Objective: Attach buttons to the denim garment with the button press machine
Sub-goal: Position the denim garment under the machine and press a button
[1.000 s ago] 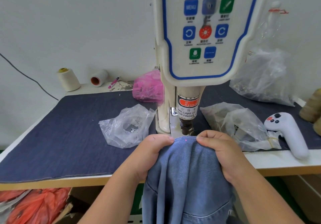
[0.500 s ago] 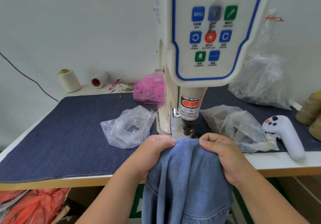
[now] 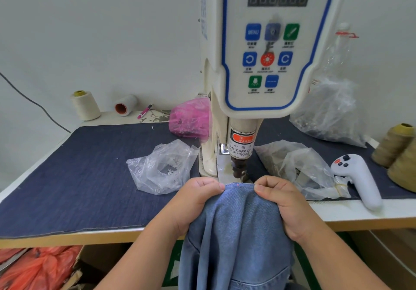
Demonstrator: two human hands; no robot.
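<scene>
The denim garment (image 3: pixel 238 229) was light blue, faintly ribbed with vertical folds, its stitched top edge stretched flat just below the plunger of the button press machine (image 3: pixel 265 53). A small red light dot sat on that edge. The left hand (image 3: pixel 191 202) and the right hand (image 3: pixel 286 204) each had a closed grip, fingers curled and pinching the edge at either end. The rest of the cloth hung down past the front of the desk (image 3: pixel 67 238), a curved seam showing near the bottom.
</scene>
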